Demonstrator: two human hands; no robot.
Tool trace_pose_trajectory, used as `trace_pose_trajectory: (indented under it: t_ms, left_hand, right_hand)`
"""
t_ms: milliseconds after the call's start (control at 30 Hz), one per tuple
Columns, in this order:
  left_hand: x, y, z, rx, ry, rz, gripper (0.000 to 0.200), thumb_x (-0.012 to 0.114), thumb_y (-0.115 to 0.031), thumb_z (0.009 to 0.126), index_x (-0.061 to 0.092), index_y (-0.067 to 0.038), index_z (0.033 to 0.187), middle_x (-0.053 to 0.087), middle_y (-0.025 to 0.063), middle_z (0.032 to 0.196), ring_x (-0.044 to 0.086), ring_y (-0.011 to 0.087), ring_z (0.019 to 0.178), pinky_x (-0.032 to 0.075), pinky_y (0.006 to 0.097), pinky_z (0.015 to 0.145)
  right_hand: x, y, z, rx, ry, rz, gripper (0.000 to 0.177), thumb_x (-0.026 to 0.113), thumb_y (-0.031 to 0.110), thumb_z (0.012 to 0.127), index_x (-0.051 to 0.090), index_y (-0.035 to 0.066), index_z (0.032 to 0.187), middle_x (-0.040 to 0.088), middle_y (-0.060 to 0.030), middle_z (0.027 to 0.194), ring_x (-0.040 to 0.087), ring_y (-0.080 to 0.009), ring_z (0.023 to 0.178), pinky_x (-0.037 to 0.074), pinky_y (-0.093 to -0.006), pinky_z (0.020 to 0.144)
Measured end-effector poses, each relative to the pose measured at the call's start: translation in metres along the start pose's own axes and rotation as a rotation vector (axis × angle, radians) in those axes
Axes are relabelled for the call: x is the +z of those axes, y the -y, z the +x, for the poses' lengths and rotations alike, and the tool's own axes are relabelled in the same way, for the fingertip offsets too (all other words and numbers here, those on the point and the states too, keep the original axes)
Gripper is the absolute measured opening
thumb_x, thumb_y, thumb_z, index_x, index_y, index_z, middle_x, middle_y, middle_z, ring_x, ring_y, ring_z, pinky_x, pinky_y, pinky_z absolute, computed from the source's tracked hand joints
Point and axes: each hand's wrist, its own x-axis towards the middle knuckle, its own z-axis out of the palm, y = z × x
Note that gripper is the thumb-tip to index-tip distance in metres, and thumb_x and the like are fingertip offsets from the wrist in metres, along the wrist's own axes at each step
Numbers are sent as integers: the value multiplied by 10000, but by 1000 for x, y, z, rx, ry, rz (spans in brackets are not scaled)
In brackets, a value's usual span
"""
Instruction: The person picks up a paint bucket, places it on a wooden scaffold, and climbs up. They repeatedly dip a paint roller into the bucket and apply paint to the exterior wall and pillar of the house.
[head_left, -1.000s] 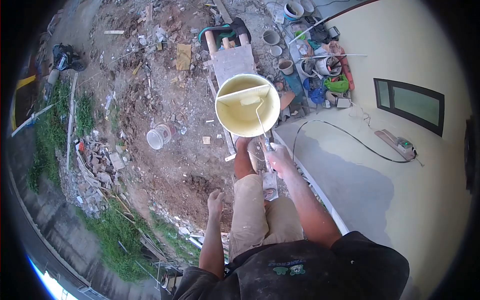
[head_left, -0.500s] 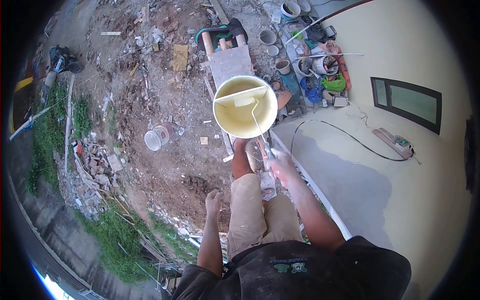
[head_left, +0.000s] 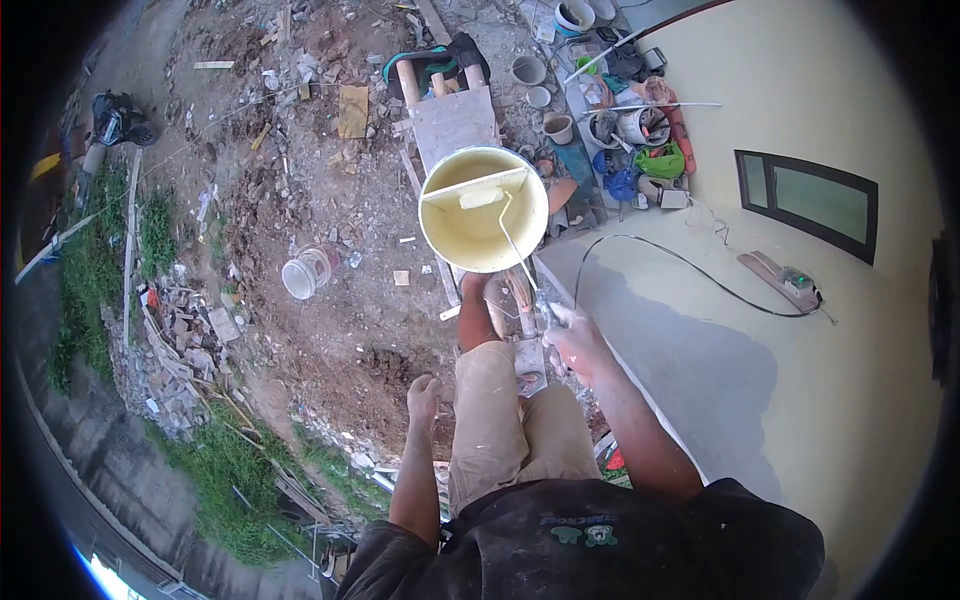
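– Holding anything in that right hand (head_left: 572, 340)?
– Yes. My grip is closed tight round the handle of the paint roller (head_left: 482, 198). Its sleeve sits inside the paint bucket (head_left: 455, 250), against the strip that spans the mouth, toward the far rim.
– And the left hand (head_left: 424, 390)?
– Hanging beside my thigh, fingers slack, nothing in it.
– Where does the bucket stand?
– Far below my face, just past my foot, at the near end of a pale board (head_left: 455, 120) laid over the rubble.
– How much room is there?
– The wall (head_left: 800, 400) runs close on my right, and its pale ledge passes just beside my right leg. A black cable (head_left: 680, 265) loops across the wall, and a dark window (head_left: 805, 200) lies farther along. On my left it is open air over dirt and broken masonry, with a white pail (head_left: 300, 275) well apart from the bucket. Beyond the bucket, pots and tools crowd the foot of the wall.
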Motion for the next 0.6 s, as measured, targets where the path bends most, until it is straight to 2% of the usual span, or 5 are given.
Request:
trace_pose_trajectory:
  t_ms: [233,300,433,500,600]
  left_hand:
    - [5,-23,-4,2,28,-18,408,638,-176,857,526,23,1196,618,80,944,594,144,772,487,273,578]
    - [2,-28,-5,126,8,84,411,633,-183,860,523,20,1200,614,62,949,585,131,800,481,279,594]
    - [-4,-10,4,89,-18,17,390,624,-177,864,533,17,1190,602,33,915,560,100,761,465,263,595]
    - [-5,-12,1,22,-30,67,396,620,-207,826,579,55,1121,635,121,1034,594,175,948,466,290,826]
    - [-8,-12,3,-35,136,102,389,616,-191,828,576,52,1129,636,119,1037,595,172,950,468,288,825]
  right_hand:
    - [18,-17,171,-23,44,21,62,461,14,763,498,7,715,460,-45,526,438,-139,375,296,-328,331]
    - [22,-14,190,-11,-27,-79,54,462,4,717,512,-17,712,461,-73,526,459,-176,388,357,-341,322]
    - [-2,-12,99,-108,118,68,97,473,16,737,533,-19,804,479,-55,560,453,-144,387,337,-302,321]
    - [-5,-5,28,-118,87,36,137,463,6,733,533,-13,849,478,-48,568,448,-136,388,316,-292,322]
    - [-6,-15,6,-75,19,-50,239,452,-1,718,541,-24,938,471,-43,570,444,-135,391,330,-290,331]
